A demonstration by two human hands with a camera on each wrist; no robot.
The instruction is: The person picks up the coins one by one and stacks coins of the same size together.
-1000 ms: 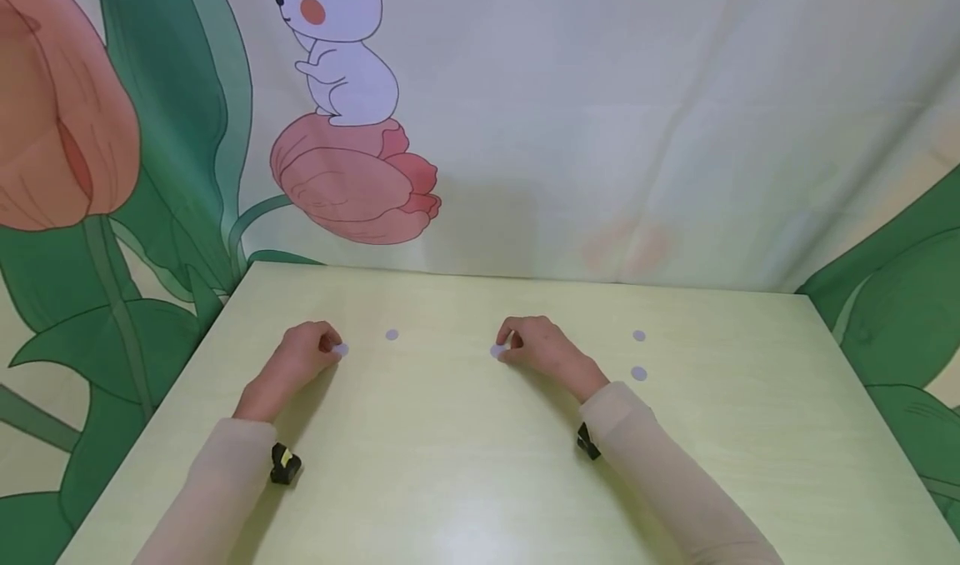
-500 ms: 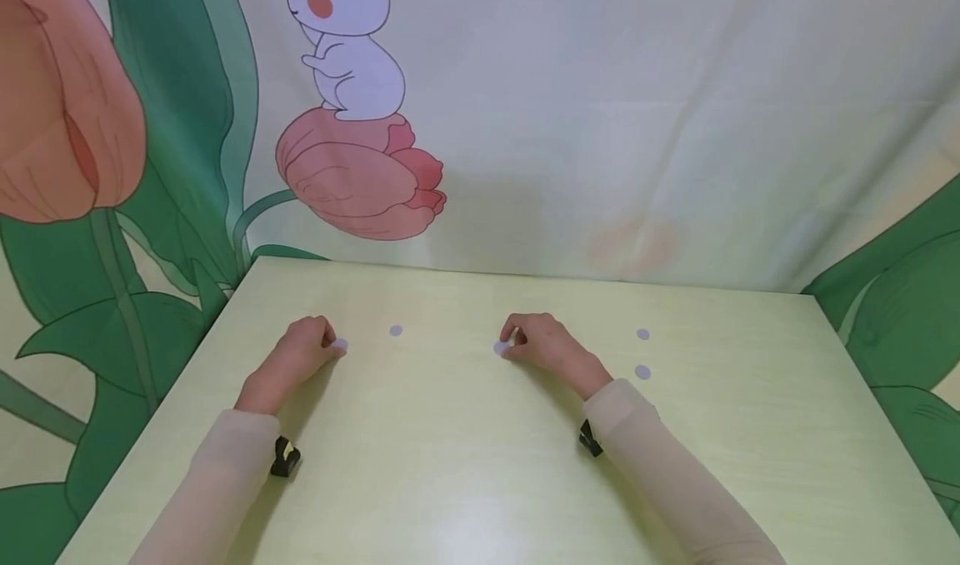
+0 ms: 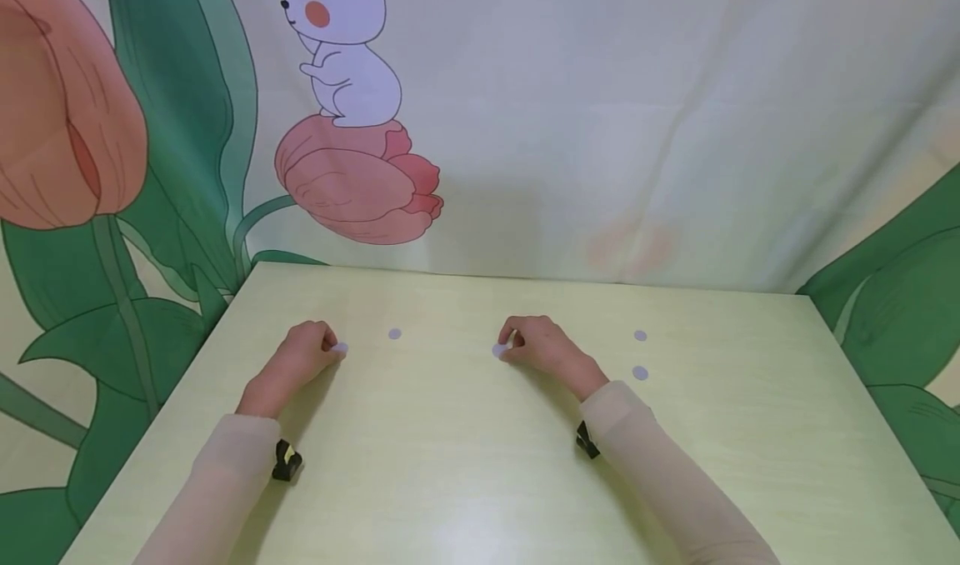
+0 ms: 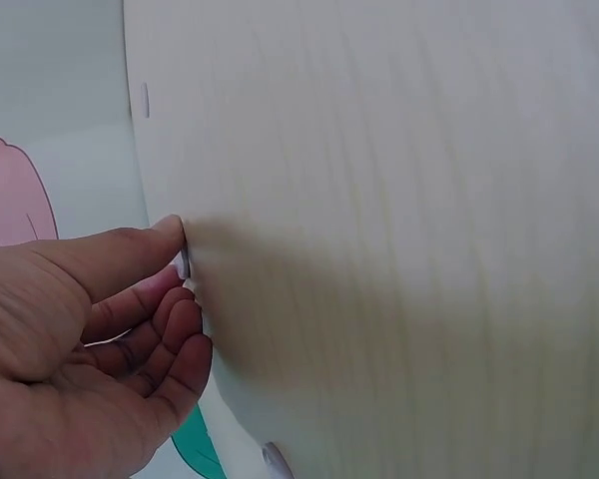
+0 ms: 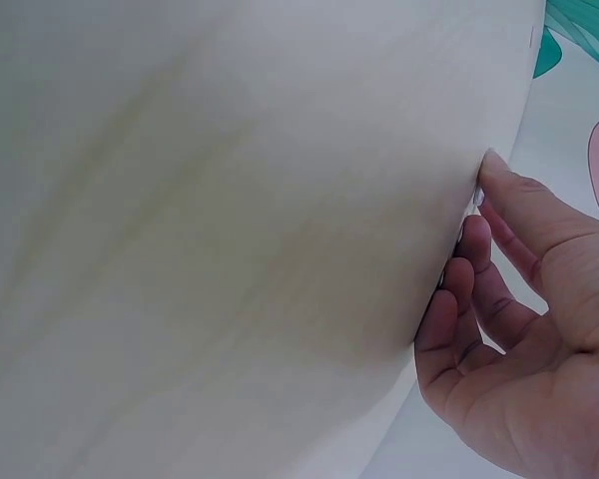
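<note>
My left hand is at the far left part of the table, thumb and index finger on the edges of a small pale lilac disc. In the left wrist view, that disc shows edge-on as a thin rim between thumb and index finger, with the other fingers curled toward the table. Right of centre, my right hand pinches a like disc between thumb and index finger. The right wrist view shows its fingertips low at the tabletop, and the disc is mostly hidden behind them.
A loose lilac disc lies between the hands on the pale wood-grain table. Two more lie right of the right hand, a far one and a nearer one. A printed cloth hangs behind the table's back edge.
The head view shifts slightly. Both hands stay in place on their discs, and the loose discs lie where they were.
</note>
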